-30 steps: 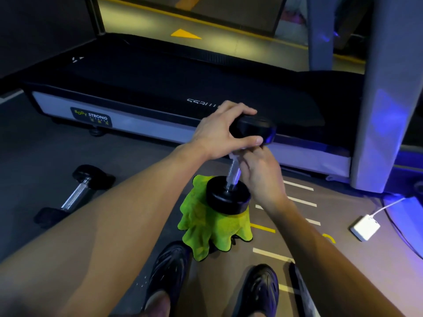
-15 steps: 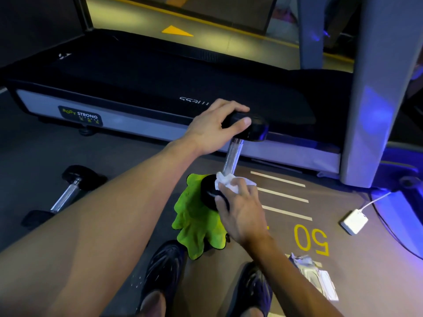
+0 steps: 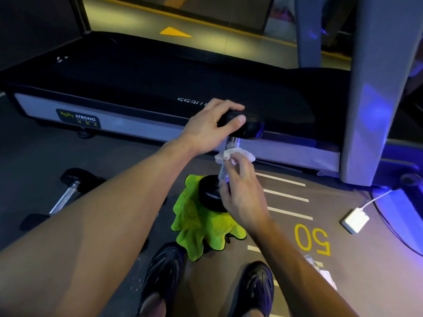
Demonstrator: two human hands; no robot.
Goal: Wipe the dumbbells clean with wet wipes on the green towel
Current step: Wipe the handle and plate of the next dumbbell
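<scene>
Up from the lower weight to the handle's top has gone the right hand (image 3: pixel 240 197), its fingers (image 3: pixel 238 164) pinching the wet wipe (image 3: pixel 233 154). Beyond, the dumbbell (image 3: pixel 209 195) stands upright on the green towel (image 3: pixel 194 227); the left hand (image 3: pixel 206 129) grips its upper end.

Upright dumbbell (image 3: pixel 240 126) on green towel (image 3: pixel 194 225)

Gym. Treadmill (image 3: pixel 160 92) with "BODY STRONG" label (image 3: pixel 79 118) across floor; spare dumbbell (image 3: pixel 66 195) lying at left; rubber floor (image 3: pixel 343 259) painted with white lines (image 3: pixel 283 195), yellow "50" (image 3: pixel 312 240), arrow (image 3: pixel 175 32).
</scene>
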